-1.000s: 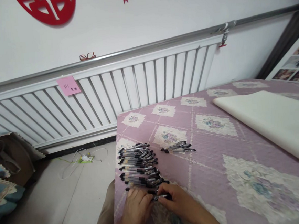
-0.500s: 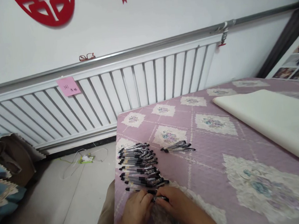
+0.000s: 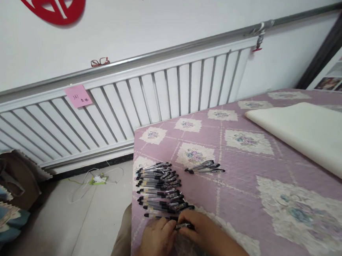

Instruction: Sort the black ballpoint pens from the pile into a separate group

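Observation:
At the near edge of a table covered with a purple flowered cloth [image 3: 240, 177], my left hand [image 3: 155, 244] and my right hand [image 3: 202, 230] meet around one black-capped clear pen [image 3: 183, 225]. Both hands pinch it, fingers closed, the left on one end and the right on the other. Just beyond my fingers lies a row of several like pens [image 3: 159, 188], side by side. Three more pens [image 3: 205, 168] lie apart to the right of that row.
A rolled cream sheet [image 3: 310, 136] lies across the table's right side. Behind the table runs a white radiator [image 3: 122, 108] with a pink note [image 3: 78, 96] and red glasses [image 3: 100, 62] on top. Cables [image 3: 95, 181] lie on the tiled floor at left.
My hands stay together at the table's near edge, shifting slightly on the pen. The view has tilted a little; the pens on the table have not moved.

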Demonstrator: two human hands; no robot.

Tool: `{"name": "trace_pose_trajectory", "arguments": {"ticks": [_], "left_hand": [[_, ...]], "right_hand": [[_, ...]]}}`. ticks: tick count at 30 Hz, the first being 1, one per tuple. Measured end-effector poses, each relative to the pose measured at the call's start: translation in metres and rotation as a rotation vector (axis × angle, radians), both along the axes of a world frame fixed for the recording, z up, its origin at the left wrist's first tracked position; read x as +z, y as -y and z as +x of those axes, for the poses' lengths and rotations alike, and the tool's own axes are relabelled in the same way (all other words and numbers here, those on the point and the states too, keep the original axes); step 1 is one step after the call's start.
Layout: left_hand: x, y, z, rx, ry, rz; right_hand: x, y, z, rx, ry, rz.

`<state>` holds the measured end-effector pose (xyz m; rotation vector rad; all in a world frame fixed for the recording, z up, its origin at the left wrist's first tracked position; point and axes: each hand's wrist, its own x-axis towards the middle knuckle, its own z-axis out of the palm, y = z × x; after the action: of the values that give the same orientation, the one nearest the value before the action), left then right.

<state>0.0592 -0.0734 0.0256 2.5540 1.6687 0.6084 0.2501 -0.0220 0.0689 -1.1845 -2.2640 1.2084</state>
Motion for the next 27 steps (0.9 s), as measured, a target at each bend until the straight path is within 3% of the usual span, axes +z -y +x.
{"name": "trace_pose_trajectory", "arguments": {"ticks": [3, 8, 20, 27], "left_hand": [[0.0009, -0.0002, -0.0015, -0.006, 0.013, 0.047], [0.0024, -0.0006, -0.0011, -0.025, 0.008, 0.064], [0.0032, -0.0021, 0.0018, 0.017, -0.045, -0.033], [-0.0016, -0.0030, 0.0002, 0.014, -0.035, -0.007]], "right_hand": [[0.0054, -0.0008, 0.0007, -0.045, 0.010, -0.030], [0.0067, -0.0025, -0.0024, 0.014, 0.136, -0.009], [-0.0003, -0.0017, 0.0000, -0.017, -0.018, -0.022], [0.0032, 0.0005, 0.0004, -0.079, -0.052, -0.072]]}}
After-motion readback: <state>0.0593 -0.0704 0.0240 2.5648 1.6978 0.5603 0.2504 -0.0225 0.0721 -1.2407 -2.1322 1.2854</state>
